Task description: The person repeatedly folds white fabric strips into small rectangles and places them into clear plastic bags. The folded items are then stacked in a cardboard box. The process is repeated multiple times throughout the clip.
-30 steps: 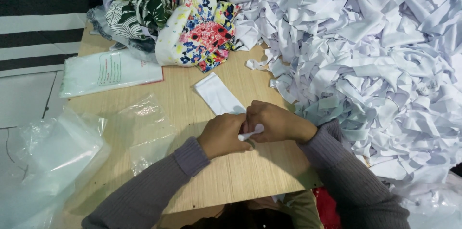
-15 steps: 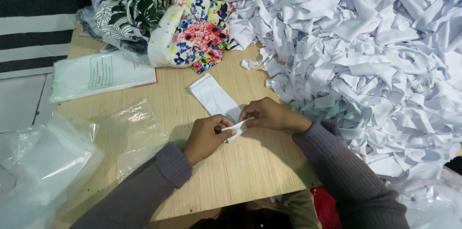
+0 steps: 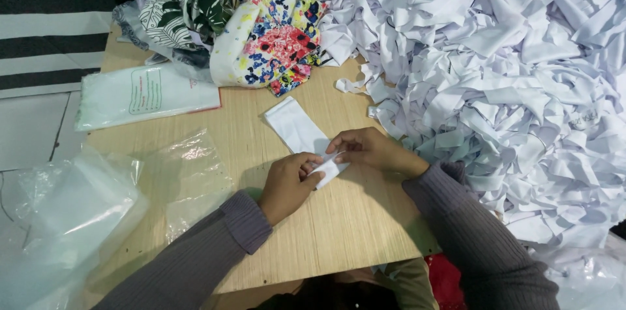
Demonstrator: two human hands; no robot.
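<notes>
Where the wooden table [image 3: 339, 232] is bare near its front edge, a small white fabric piece [image 3: 301, 132] is laid flat, and its near end is pinched between the left hand [image 3: 290, 183] and the right hand [image 3: 368, 149]. The fingers of both hands are curled nearly closed, thumb against fingertips, with only a thin fold of cloth caught between them; nothing else is held. The piece is judged to be very light, soft and limp, without stiffness of its own, so it would sag or crease if lifted by one point. A hold along an edge or at two corners is judged best, since the smooth weave may slip from a loose pinch. Just to the right, a large heap of white fabric strips [image 3: 508, 75] is piled, some touching the table. Beyond the piece, a bundle of floral cloth [image 3: 270, 39] is seen, and clear plastic bags [image 3: 72, 206] lie to the left.
</notes>
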